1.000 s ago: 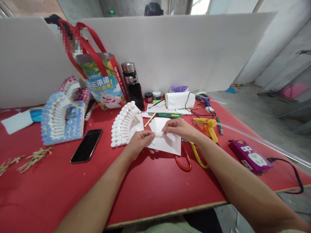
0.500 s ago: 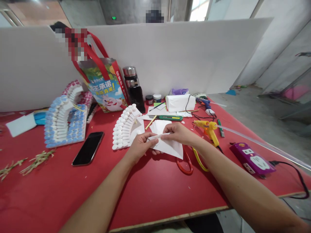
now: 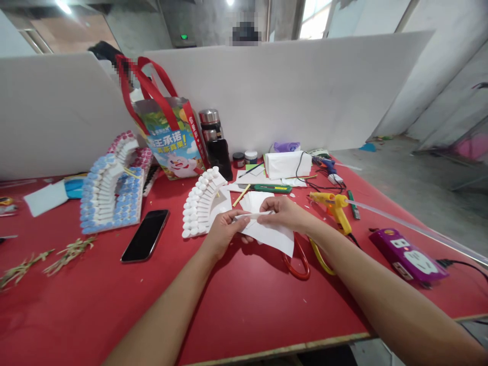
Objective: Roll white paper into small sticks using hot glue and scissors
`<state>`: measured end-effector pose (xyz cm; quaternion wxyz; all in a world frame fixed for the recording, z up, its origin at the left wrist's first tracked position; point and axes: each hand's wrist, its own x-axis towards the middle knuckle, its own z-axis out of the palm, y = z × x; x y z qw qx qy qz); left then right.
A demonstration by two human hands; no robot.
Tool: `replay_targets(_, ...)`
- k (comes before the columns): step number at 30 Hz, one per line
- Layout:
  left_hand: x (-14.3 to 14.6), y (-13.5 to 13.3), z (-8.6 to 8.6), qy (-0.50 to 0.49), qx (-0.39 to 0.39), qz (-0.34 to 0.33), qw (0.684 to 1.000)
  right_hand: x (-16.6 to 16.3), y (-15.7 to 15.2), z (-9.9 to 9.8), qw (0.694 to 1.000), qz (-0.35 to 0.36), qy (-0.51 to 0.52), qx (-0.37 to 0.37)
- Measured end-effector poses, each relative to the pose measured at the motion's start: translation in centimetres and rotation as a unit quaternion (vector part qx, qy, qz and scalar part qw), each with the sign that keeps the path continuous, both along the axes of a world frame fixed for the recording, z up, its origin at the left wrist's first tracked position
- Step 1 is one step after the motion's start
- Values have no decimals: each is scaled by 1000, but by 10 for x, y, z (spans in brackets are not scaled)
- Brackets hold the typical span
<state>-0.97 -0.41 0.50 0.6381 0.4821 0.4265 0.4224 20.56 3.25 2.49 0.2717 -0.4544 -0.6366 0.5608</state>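
Observation:
Both of my hands meet over the middle of the red table (image 3: 244,305). My left hand (image 3: 223,231) and my right hand (image 3: 284,212) each pinch one end of a small white paper strip (image 3: 253,216), held just above a white sheet of paper (image 3: 274,236) and a fan of white cards (image 3: 253,199). A white curved model (image 3: 202,208) built of round-tipped sticks stands just left of my left hand. Red and yellow-handled scissors (image 3: 301,259) lie partly under the sheet, below my right wrist.
A black phone (image 3: 145,235) lies at the left, behind it a blue and pink stick model (image 3: 110,190). A yellow glue gun (image 3: 335,206), a purple power strip (image 3: 407,253), a green utility knife (image 3: 272,188), a shopping bag (image 3: 168,137) and a dark flask (image 3: 215,145) ring the work area. White boards wall the back.
My hands stay together on the paper strip and have turned it from a crumpled pinch to a flat strip. The view has tilted up and shifted slightly.

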Motion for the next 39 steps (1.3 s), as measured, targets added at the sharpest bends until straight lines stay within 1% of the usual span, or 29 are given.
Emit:
replay_targets(6, 0, -1, -1, -25, -11, 9, 1000, 1, -1, 0, 1000, 5, 3, 28)
replay_targets(9, -1, 0, -1, -49, -22, 14, 998, 6, 0, -1, 1000, 0, -7, 23)
replay_targets(12, -4, 2, -2, -73, -30, 34, 996, 13, 3, 2, 999, -7, 19, 26)
replay_targets(14, -6, 4, -2, -81, -30, 59, 995, 18, 6, 5, 997, -45, 37, 60)
replay_targets(17, -7, 5, 0, -81, -28, 86, 993, 23, 10, 10, 981, -136, 59, 123)
replay_targets(19, -7, 5, 2, -81, -27, 79, 993, 24, 11, 13, 972, -172, 90, 129)
replay_targets(20, -7, 4, 3, -78, -27, 66, 994, 23, 10, 14, 972, -174, 109, 116)
replay_targets(22, -6, 2, 5, -64, -28, 31, 997, 19, 7, 14, 979, -139, 138, 57)
replay_targets(24, -4, 0, 6, -41, -23, -1, 999, 13, 2, 13, 986, -80, 142, -41)
replay_targets(26, -3, -3, 6, -11, -14, -20, 1000, 7, -4, 11, 983, -27, 124, -135)
replay_targets(28, -4, -4, 6, 23, -1, -28, 999, 4, -8, 8, 979, 15, 101, -178)
replay_targets(30, -5, -5, 6, 57, 17, -28, 998, 2, -11, 7, 982, 56, 76, -163)
replay_targets(33, -7, -4, 6, 104, 52, -37, 993, 2, -10, 6, 990, 91, 35, -99)
replay_targets(36, -9, -4, 7, 124, 66, -54, 989, 1, -8, 6, 992, 90, 32, -76)
replay_targets(39, -8, -3, 7, 88, 48, -70, 993, 1, -6, 4, 995, 62, 27, -71)
